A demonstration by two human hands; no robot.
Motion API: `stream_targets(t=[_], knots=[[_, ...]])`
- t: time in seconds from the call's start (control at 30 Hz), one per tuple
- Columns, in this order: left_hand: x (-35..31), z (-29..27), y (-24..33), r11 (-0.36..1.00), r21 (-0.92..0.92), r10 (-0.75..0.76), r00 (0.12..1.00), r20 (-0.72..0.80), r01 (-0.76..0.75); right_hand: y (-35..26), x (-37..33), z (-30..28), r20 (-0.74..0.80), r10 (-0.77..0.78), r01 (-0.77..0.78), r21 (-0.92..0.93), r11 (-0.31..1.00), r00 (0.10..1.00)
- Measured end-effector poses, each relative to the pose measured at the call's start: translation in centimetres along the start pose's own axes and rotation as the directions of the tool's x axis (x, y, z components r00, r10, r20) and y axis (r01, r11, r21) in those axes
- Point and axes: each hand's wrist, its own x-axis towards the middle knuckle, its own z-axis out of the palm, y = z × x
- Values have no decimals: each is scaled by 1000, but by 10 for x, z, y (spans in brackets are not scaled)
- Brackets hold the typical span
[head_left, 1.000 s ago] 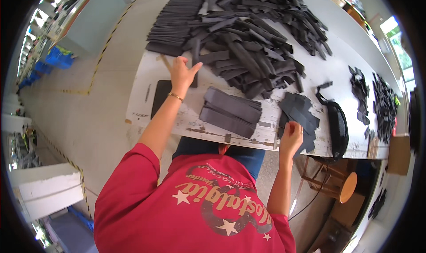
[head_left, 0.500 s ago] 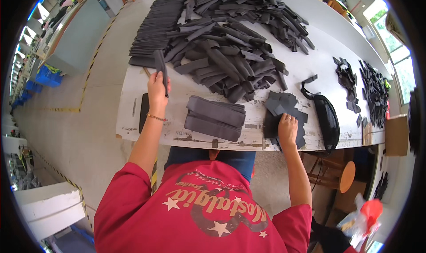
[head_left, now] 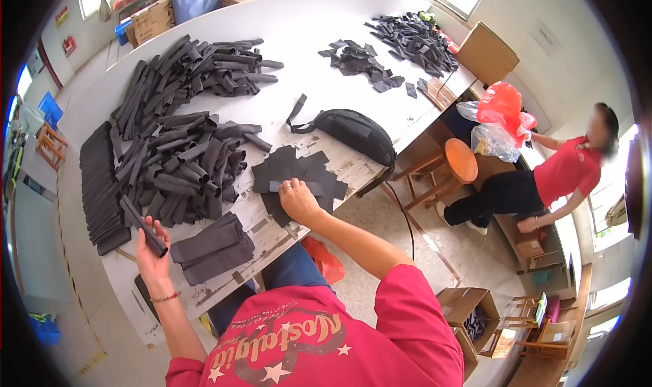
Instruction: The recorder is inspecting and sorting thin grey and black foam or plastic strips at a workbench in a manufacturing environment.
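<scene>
My left hand [head_left: 153,256] is closed round a dark grey folded fabric strip [head_left: 141,225], held tilted by the table's left front edge. Just right of it lies a stack of flat dark strips [head_left: 212,249]. My right hand [head_left: 299,202] is over a spread of flat dark fabric pieces [head_left: 280,163]. Its fingertips are pinched on a small, slightly lighter grey piece [head_left: 314,188] on top of them. Beyond my left hand is a big heap of rolled dark strips [head_left: 193,166], with a neat row of strips [head_left: 102,190] along its left side.
A black pouch with a strap [head_left: 356,135] lies by the table's right front edge. Small dark pieces [head_left: 356,62] are scattered farther back. A round wooden stool [head_left: 462,159] stands right of the table [head_left: 292,50]. Another person [head_left: 567,173] stands at the right, beside bags.
The view has swung to the right, bringing the other person into sight. My left hand still holds the strip. A lighter grey piece now shows at my right fingertips.
</scene>
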Motion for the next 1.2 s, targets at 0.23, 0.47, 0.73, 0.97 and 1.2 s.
stream_targets(t=[0.23, 0.47, 0.73, 0.97, 1.2], knots=[[-14, 24, -22, 996, 10, -91, 983, 163, 90, 16, 12, -30, -300, 354, -166, 507, 846, 886], [-9, 56, -50, 994, 61, -104, 979, 175, 95, -29, 11, -95, -78, 414, -112, 903, 416, 907], [-22, 83, -44, 991, 64, -121, 986, 113, 115, -85, -2, -143, -143, 155, 69, 913, 403, 978], [-25, 88, -46, 992, 53, -117, 990, 83, 113, -99, 12, -156, -245, 90, 160, 827, 539, 965], [-33, 91, -50, 984, 106, -151, 986, 65, 143, -103, 26, -157, -431, 85, 243, 650, 720, 899]])
